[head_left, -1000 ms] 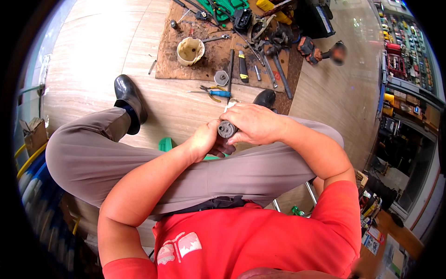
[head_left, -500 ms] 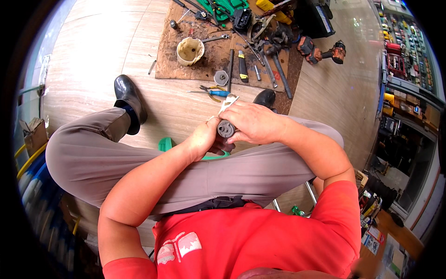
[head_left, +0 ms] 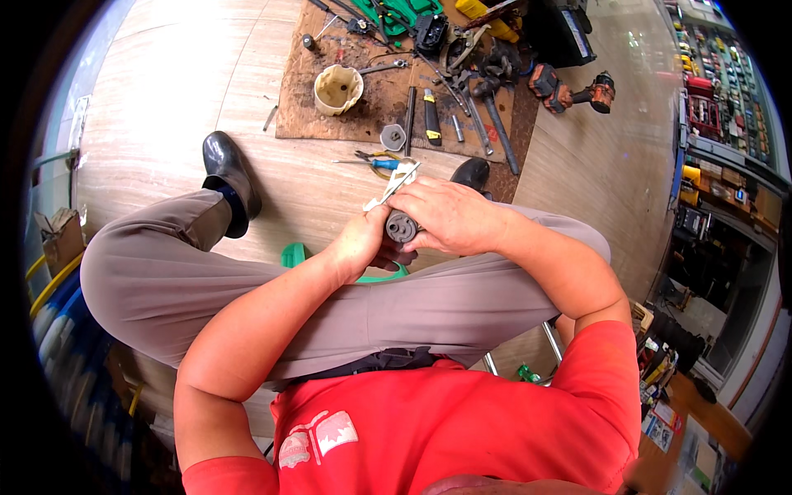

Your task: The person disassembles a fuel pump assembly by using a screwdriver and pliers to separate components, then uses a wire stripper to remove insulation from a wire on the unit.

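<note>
My left hand [head_left: 360, 243] and my right hand [head_left: 445, 216] meet over my lap, both closed round a grey cylindrical part [head_left: 401, 228], whose round, recessed end faces up at me. A crumpled white cloth or paper [head_left: 389, 186] with a thin metal strip [head_left: 410, 176] across it sticks out beyond my fingers. Just beyond lie pliers [head_left: 377, 155] and a blue-handled screwdriver [head_left: 384, 164] on the floor. A green plastic piece [head_left: 294, 255] shows beneath my hands.
A stained cardboard sheet [head_left: 299, 115] holds a cream container [head_left: 338, 89], a utility knife [head_left: 431, 117], a hammer [head_left: 497, 124] and several tools. An orange-black cordless tool [head_left: 569, 95] lies at its right. Shelves [head_left: 718, 91] line the right; my boots [head_left: 224, 173] frame the work.
The white material has moved up and left between my fingers, and more of it shows, with the thin strip now visible across it. My hands and the grey part shifted slightly.
</note>
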`<state>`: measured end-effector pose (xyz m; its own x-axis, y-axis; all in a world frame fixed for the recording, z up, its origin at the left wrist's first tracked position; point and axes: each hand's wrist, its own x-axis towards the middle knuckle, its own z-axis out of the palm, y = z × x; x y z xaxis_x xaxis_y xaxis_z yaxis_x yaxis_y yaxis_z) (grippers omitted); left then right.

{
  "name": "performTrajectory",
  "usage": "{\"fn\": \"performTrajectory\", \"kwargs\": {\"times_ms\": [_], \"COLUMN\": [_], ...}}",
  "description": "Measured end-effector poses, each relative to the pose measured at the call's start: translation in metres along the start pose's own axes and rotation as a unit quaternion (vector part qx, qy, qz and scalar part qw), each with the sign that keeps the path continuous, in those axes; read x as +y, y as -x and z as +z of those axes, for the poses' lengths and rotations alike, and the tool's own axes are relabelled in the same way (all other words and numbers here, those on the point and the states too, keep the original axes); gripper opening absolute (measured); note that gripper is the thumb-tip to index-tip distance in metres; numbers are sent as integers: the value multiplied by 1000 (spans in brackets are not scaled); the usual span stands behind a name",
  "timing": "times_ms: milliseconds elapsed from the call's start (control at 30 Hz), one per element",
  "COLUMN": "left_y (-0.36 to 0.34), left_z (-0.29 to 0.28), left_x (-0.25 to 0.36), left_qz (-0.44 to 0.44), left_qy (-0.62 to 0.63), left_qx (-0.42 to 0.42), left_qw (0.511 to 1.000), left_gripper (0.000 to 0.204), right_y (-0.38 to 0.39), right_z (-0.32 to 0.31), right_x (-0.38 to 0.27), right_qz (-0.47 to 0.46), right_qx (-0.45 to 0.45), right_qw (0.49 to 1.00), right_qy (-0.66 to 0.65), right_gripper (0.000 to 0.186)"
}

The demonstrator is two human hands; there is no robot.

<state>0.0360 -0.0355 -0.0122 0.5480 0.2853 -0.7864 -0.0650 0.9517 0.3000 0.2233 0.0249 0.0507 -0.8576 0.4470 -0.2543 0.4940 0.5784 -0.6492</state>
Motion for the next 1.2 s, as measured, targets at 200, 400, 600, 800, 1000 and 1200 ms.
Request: {"fn": "performTrajectory", "kwargs": {"times_ms": [200,400,600,800,1000,1200], "left_y": [-1,1,0,-4,-1,1], "left_z": [-1,1,0,-2,-1,-1], "left_x": [-1,3,3,-2,-1,-2], "left_qz": [8,13,5,-10,-21,-26], "left_qy": [7,-7,-1,-12,-28,-33], "left_qx": [-2,9,10,-4,-10,-9], "left_qw": [1000,1000,1000,1000,999,999], "left_gripper": [64,65,60,54,55,56], "right_y": [-1,-1,-2,-3,-2,-2], "right_z": [0,0,0,-2,0,0], "right_x": [-1,1,3,2,3,5], "right_qz": [1,8,8,30,38,34], "right_qx": [5,10,13,-22,-30,-47], "right_qw": [1000,1000,999,997,996,995], "right_qy": [-6,-16,-45,-60,-80,-84], "right_gripper": [61,59,58,57,57,58]}}
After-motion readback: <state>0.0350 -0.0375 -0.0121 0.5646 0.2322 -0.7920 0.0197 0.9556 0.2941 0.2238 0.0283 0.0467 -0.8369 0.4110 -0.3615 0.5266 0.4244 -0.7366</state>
